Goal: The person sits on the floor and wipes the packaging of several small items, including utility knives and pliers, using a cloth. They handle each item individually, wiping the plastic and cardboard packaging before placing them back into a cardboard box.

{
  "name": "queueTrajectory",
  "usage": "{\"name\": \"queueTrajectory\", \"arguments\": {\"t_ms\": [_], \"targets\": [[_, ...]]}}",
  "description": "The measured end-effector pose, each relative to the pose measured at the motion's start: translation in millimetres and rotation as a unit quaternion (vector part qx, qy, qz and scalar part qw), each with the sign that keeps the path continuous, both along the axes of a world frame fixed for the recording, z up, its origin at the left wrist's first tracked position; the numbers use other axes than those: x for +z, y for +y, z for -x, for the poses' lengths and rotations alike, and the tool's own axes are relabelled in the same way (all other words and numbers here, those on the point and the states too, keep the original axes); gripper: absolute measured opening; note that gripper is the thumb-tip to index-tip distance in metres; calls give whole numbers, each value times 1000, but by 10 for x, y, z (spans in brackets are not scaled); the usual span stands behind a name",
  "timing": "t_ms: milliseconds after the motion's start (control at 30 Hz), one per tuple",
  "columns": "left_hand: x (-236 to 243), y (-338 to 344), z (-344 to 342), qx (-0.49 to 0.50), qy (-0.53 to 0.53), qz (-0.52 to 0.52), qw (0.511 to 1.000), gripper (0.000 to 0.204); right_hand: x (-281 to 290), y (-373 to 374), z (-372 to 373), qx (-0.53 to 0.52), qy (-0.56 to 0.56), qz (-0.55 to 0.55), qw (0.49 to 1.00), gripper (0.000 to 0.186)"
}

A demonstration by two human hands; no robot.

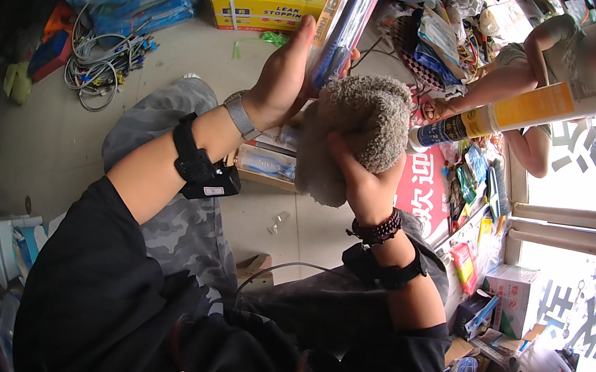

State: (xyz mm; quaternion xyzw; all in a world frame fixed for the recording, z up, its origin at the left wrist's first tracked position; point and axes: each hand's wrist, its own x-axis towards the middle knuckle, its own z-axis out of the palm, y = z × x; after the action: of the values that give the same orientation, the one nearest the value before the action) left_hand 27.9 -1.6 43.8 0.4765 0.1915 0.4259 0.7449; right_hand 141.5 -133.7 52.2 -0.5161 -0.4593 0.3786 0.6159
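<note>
My left hand (281,82) is closed around the lower part of a packaged utility knife (345,30), a long dark-blue tool in a clear blister pack with an orange card. Its thumb lies along the pack's left edge, and the other fingers are mostly hidden behind. Bunched in my right hand (371,188) is a thick, fuzzy grey-beige cloth (368,112). The cloth sits just below the pack's lower end, overlapping it in view. Beneath my hands, an open cardboard box (265,179) with clear-wrapped items stands on the floor.
White and yellow boxes (268,13) are stacked ahead. Coiled grey hoses (100,58) lie at the far left. At right, a yellow, white and blue tube (511,109) stands near a seated person (540,60). A red printed mat (425,191) and cluttered goods lie along the window.
</note>
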Motion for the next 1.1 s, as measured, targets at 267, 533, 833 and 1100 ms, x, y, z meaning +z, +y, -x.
{"name": "queueTrajectory", "arguments": {"t_ms": [267, 533, 833, 1100], "targets": [[-72, -60, -20, -35, 34, -10, 999, 64, 98, 39, -133, -44, 57, -37, 997, 43], [-184, -189, -237, 74, 51, -106, 990, 59, 109, 126, -126, -41, 300, 19, 953, 35], [-122, 36, -117, 97, 133, -545, 822, 50, 141, 96, -323, 98, 466, 213, 853, 41], [54, 86, 27, 61, 177, -727, 661, 70, 238, -18, -277, 192, 590, 90, 779, 42]]}}
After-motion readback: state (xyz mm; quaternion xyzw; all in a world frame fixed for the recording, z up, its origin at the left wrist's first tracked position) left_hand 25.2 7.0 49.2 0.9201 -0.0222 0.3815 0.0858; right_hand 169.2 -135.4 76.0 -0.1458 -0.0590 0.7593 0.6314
